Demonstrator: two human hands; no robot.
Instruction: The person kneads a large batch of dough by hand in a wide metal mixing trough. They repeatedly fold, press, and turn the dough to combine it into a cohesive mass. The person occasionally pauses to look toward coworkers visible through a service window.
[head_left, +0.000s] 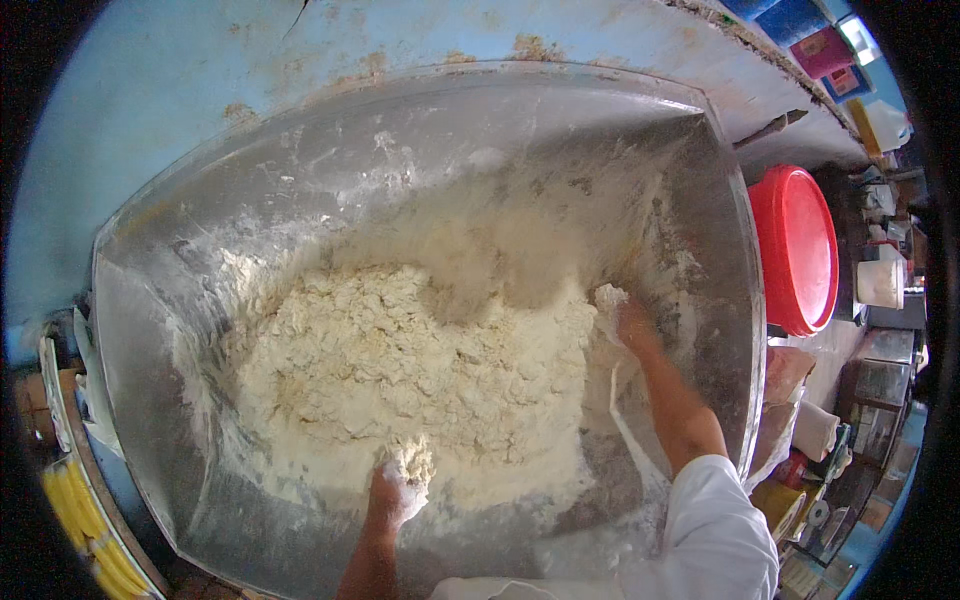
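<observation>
A wide mass of pale, crumbly dough (390, 360) with loose flour lies in a deep stainless-steel trough (645, 120). My left hand (399, 484) is at the near edge of the dough, its fingers coated in floury clumps. Whether those clumps are gripped or only stuck on cannot be made out. At the right end of the mass, my right hand (619, 313) is caked in flour, and its finger pose is unclear. A haze of flour dust blurs the far side of the dough. Streaks of flour cling to the trough's sloping walls.
The trough's far rim runs along a stained blue wall (165, 97). A red round tub or lid (814, 251) stands just beyond the right rim. Farther right are a white bucket (879, 283) and cluttered shelves. Yellow objects (79, 502) sit outside the left rim.
</observation>
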